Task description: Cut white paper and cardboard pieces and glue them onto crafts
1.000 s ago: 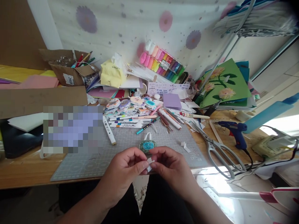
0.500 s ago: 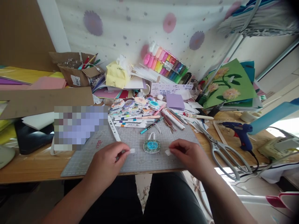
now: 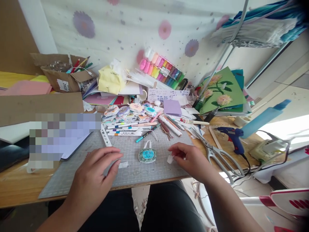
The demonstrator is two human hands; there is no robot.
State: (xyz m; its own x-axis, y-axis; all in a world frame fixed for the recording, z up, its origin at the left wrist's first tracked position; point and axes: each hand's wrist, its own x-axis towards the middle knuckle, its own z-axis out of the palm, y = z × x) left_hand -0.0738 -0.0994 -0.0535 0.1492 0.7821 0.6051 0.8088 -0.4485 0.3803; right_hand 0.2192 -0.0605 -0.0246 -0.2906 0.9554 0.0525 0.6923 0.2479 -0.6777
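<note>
My left hand [image 3: 96,172] is over the left part of the grey cutting mat [image 3: 79,167], thumb and fingers apart. By its fingertips a small white strip [image 3: 123,164] lies on the mat. Between my hands lies a small handbag-shaped craft piece [image 3: 147,155], patterned green with a blue centre and a white loop handle. My right hand [image 3: 184,158] is to its right, thumb and forefinger spread. A small white piece [image 3: 170,159] is at the thumb tip; whether it touches the thumb I cannot tell.
Markers [image 3: 127,129] and a heap of paper cut-outs [image 3: 123,111] lie behind the craft piece. Large scissors [image 3: 214,151] and a blue glue gun [image 3: 231,137] lie to the right. A tablet-like device [image 3: 77,141], partly pixelated, is at left, with a cardboard box [image 3: 61,72] behind.
My left hand has let go of the white strip and its fingers have opened. My right thumb and forefinger have parted by the other white piece. The view has shifted right.
</note>
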